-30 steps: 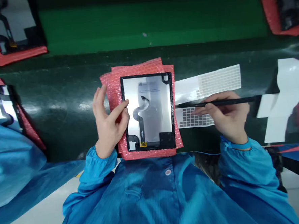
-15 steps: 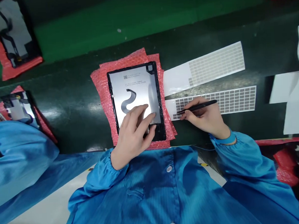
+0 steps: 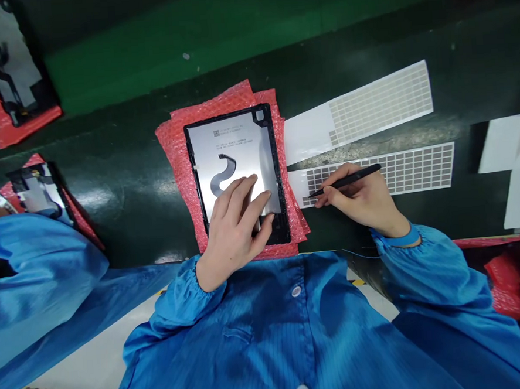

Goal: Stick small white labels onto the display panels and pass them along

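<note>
A black-framed panel (image 3: 243, 142) with a silvery back and a curved grey ribbon cable (image 3: 224, 172) lies on red bubble wrap (image 3: 176, 158). My left hand (image 3: 238, 228) rests over its lower part, fingers spread and holding nothing. To the right, my right hand (image 3: 361, 197) grips black tweezers (image 3: 351, 178), whose tip touches the left end of a sheet of small dark labels (image 3: 421, 170). Above that lies another sheet with pale labels (image 3: 382, 102). A blue band circles my right wrist.
Two more panels on red wrap lie at the left, one at the upper left (image 3: 9, 63) and one lower (image 3: 42, 193). A co-worker's blue sleeve (image 3: 39, 266) reaches in from the left. White sheets (image 3: 510, 144) lie at the far right.
The view has shifted slightly, so the label sheets appear further right. The tweezers stay at the left end of the dark label sheet; my left hand keeps its place on the panel.
</note>
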A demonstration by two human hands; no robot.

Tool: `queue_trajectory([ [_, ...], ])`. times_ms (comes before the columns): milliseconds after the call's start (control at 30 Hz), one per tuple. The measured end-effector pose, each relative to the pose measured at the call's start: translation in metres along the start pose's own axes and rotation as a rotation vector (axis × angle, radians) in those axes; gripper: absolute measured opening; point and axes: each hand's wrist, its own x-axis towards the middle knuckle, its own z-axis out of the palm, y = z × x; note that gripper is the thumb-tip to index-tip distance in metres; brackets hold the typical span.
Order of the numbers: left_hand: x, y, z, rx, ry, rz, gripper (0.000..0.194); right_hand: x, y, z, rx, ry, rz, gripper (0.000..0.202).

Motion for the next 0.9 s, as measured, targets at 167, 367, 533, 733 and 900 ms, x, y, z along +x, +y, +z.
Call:
queue_trajectory([
  [167, 0.011, -0.001, -0.002, 0.059, -0.038, 0.000, 0.037, 0.005, -0.013, -0.004, 0.141, 0.004, -0.052, 0.019],
  [367, 0.034, -0.002, -0.003, 0.149, -0.068, -0.009, 0.040, 0.054, -0.039, 0.015, 0.163, 0.021, -0.181, 0.028],
  [533, 0.041, -0.005, -0.004, 0.141, -0.110, -0.021, 0.044, 0.088, -0.042, 0.033, 0.179, -0.005, -0.128, 0.038],
  [733, 0.038, -0.012, 0.001, 0.087, -0.047, 0.004, 0.042, 0.085, -0.035, 0.035, 0.179, -0.009, -0.108, 0.034],
  [900, 0.038, -0.013, 0.003, 0.032, -0.027, -0.019, 0.039, 0.085, -0.032, 0.035, 0.190, -0.032, -0.117, 0.033],
])
